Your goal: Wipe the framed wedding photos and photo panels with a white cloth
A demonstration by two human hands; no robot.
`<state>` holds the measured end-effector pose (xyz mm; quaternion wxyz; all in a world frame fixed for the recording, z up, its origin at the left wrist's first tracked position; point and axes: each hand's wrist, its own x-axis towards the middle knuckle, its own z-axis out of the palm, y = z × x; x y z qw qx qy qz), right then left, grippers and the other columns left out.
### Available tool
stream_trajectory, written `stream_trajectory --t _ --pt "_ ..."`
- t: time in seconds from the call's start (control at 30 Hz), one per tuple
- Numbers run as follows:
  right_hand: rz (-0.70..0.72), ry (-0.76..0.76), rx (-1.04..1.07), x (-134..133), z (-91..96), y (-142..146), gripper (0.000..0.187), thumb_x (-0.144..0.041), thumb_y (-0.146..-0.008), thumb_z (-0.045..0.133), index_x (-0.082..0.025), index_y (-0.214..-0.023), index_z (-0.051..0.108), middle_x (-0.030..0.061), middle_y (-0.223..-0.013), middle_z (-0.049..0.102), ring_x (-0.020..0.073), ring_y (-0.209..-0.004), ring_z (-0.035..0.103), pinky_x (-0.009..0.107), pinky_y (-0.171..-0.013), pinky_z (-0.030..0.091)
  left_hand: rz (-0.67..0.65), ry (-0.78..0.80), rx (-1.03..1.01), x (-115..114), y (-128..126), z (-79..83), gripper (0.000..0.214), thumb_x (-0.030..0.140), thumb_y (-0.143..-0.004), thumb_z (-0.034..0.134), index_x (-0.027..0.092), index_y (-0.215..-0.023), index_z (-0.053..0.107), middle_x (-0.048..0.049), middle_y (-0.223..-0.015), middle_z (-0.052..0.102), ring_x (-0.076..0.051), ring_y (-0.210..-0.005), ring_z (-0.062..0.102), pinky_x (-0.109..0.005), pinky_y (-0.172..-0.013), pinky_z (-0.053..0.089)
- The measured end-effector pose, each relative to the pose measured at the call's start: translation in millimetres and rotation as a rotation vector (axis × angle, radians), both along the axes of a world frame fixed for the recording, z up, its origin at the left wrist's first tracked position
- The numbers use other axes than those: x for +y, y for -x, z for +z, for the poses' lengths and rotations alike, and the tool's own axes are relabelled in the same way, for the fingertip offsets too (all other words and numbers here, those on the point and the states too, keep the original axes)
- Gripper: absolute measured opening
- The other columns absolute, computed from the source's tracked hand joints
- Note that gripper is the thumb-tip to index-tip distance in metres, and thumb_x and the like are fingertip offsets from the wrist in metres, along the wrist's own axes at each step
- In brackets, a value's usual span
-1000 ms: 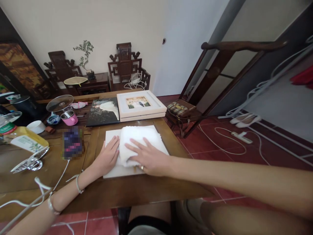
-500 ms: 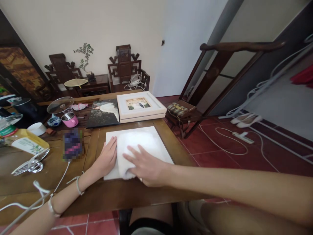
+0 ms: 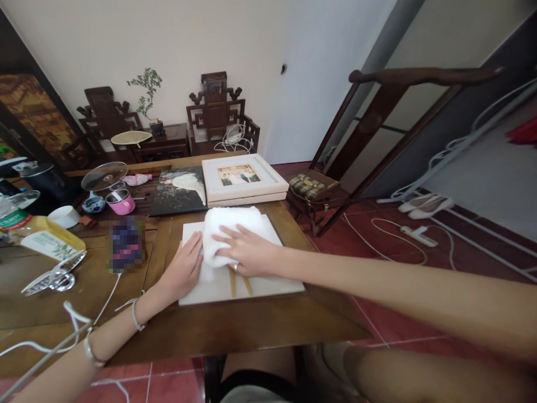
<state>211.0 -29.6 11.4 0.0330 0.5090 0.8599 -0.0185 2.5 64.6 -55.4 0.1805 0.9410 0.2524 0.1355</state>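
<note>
A flat white board or book cover (image 3: 268, 285) with gold marks lies near the front edge of the wooden table (image 3: 218, 330). A folded white towel (image 3: 229, 224) rests on its far half. My right hand (image 3: 245, 250) lies flat on the towel, fingers spread, pressing it down. My left hand (image 3: 182, 271) rests flat on the board's left edge, fingers together and stretched out, holding nothing.
Behind the board stand a white framed photo box (image 3: 241, 179) and a dark photo print (image 3: 178, 190). At left are a phone (image 3: 125, 244), a pink cup (image 3: 121, 201), a yellow packet (image 3: 46, 240), cables (image 3: 71, 319). A wooden chair (image 3: 369, 123) stands at right.
My right hand has pushed the towel away from me, toward the board's far edge, uncovering the near part with the gold marks. My left hand has stayed on the left edge.
</note>
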Motion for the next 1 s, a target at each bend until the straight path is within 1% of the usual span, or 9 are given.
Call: stream_trajectory --t 0.1,0.2,0.37,0.5,0.6,0.7,0.83,0.9,1.0 --pt "-0.052 0.012 -0.023 14 3.5 1 0.050 -0.017 -0.086 0.052 -0.016 -0.136 0.053 0.0164 -0.154 0.035 0.0392 -0.143 0.024 0.061 -0.107 0.031 0.064 0.106 -0.078 1 -1 1.1 0.053 0.033 -0.101 0.027 0.012 -0.149 0.031 -0.0158 -0.157 0.031 -0.027 -0.147 0.024 -0.054 -0.120 0.017" --pt "-0.028 -0.004 -0.064 10 3.2 13 0.048 -0.016 -0.086 0.051 -0.013 -0.135 0.055 0.0204 -0.153 0.034 0.0439 -0.141 0.025 0.065 -0.104 0.032 0.172 0.232 -0.211 2 -2 4.6 0.055 0.042 -0.101 0.027 0.015 -0.149 0.033 -0.0134 -0.154 0.037 -0.024 -0.144 0.033 -0.047 -0.120 0.023" --pt "0.231 -0.005 -0.059 -19 5.7 41 0.041 -0.019 -0.088 0.050 -0.019 -0.127 0.062 0.0179 -0.152 0.037 0.0433 -0.139 0.030 0.065 -0.103 0.032 0.301 0.305 -0.408 0 -4 15.0 0.058 0.047 -0.101 0.026 0.015 -0.148 0.034 -0.0097 -0.156 0.036 -0.020 -0.144 0.031 -0.040 -0.121 0.022" --pt "0.410 0.028 -0.038 -48 15.8 57 0.029 -0.026 -0.087 0.055 -0.020 -0.111 0.070 0.0181 -0.140 0.051 0.0445 -0.128 0.044 0.062 -0.094 0.041 0.297 0.293 -0.363 -2 -5 20.2 0.060 0.048 -0.101 0.022 0.013 -0.148 0.034 -0.0095 -0.156 0.034 -0.020 -0.145 0.029 -0.040 -0.121 0.021" --pt "0.332 0.063 0.007 -62 23.7 59 0.021 -0.029 -0.084 0.059 -0.019 -0.097 0.073 0.0185 -0.125 0.062 0.0417 -0.113 0.055 0.060 -0.087 0.045 0.216 0.259 -0.208 -2 -4 16.2 0.061 0.047 -0.102 0.017 0.012 -0.149 0.033 -0.0108 -0.157 0.031 -0.022 -0.146 0.026 -0.043 -0.121 0.020" --pt "0.190 0.095 0.054 -61 27.7 48 0.022 -0.023 -0.082 0.059 -0.016 -0.098 0.072 0.0184 -0.121 0.064 0.0374 -0.111 0.057 0.056 -0.089 0.045 0.099 0.159 -0.082 -2 -1 7.9 0.057 0.041 -0.102 0.021 0.013 -0.151 0.028 -0.0136 -0.158 0.028 -0.024 -0.147 0.022 -0.049 -0.121 0.017" --pt "0.038 0.089 0.064 -39 25.5 19 0.035 -0.012 -0.080 0.053 -0.013 -0.113 0.067 0.0195 -0.126 0.060 0.0359 -0.121 0.051 0.050 -0.094 0.043 0.011 0.006 0.045 -4 1 1.4 0.051 0.029 -0.101 0.026 0.013 -0.150 0.028 -0.0165 -0.158 0.027 -0.027 -0.148 0.018 -0.058 -0.118 0.017" --pt "-0.060 0.103 0.088 -23 24.1 7 0.038 -0.010 -0.082 0.049 -0.015 -0.116 0.065 0.0197 -0.126 0.059 0.0327 -0.111 0.058 0.044 -0.089 0.045 0.003 -0.015 0.071 -5 1 1.8 0.050 0.027 -0.101 0.027 0.013 -0.149 0.030 -0.0168 -0.158 0.027 -0.028 -0.148 0.018 -0.060 -0.117 0.017" --pt "-0.152 0.139 0.196 3 26.2 -3 0.038 -0.010 -0.085 0.043 -0.017 -0.117 0.063 0.0151 -0.112 0.065 0.0252 -0.090 0.064 0.035 -0.077 0.045 -0.007 -0.015 0.045 -6 0 4.4 0.049 0.025 -0.101 0.027 0.016 -0.149 0.030 -0.0156 -0.158 0.029 -0.028 -0.148 0.020 -0.060 -0.117 0.017"
